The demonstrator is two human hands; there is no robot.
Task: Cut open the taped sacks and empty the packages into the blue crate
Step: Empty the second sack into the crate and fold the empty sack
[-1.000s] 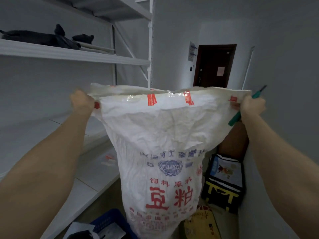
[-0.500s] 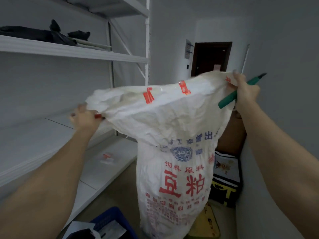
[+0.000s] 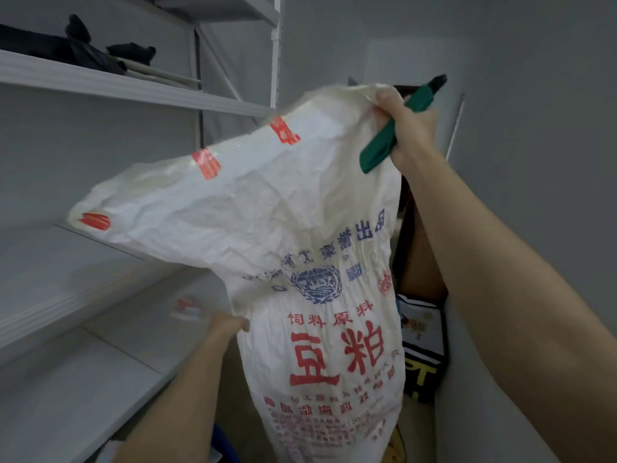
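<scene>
Right hand grip: the right hand (image 3: 405, 128) is clenched around the top right corner of the sack (image 3: 300, 228) and, in the same fist, a green-handled cutter (image 3: 384, 142), raised high at the upper right.
Cutter position: the green handle juts down and left out of the fist, over the sack's top edge, and a dark tip points up and right above the knuckles.
Left hand grip: the left hand (image 3: 228, 324) meets the sack's left edge about halfway down. The fingers go behind the fabric, so I cannot tell whether it grasps or only touches.
Sack: a large, crumpled white woven sack hangs in the air in the middle of the view. Its top edge slopes from the raised right corner down to a loose left corner. Red and blue printed characters and a blue round emblem cover its front.
Tape: three red tape patches (image 3: 206, 163) sit along the top edge, one near the low left corner, one mid-slope and one higher up.
Blue crate: only a sliver of the blue crate (image 3: 230, 451) shows at the bottom edge, just left of the sack's base and below the left forearm.
Shelving: white shelves (image 3: 100, 85) run along the left side.
Upper shelf: dark bundled items (image 3: 76, 45) lie on it.
Lower shelf: a small red and white scrap (image 3: 188, 309) lies close to the left hand.
Right side: a black and yellow bag (image 3: 420, 362) stands behind the sack, against a grey wall (image 3: 534, 162).
</scene>
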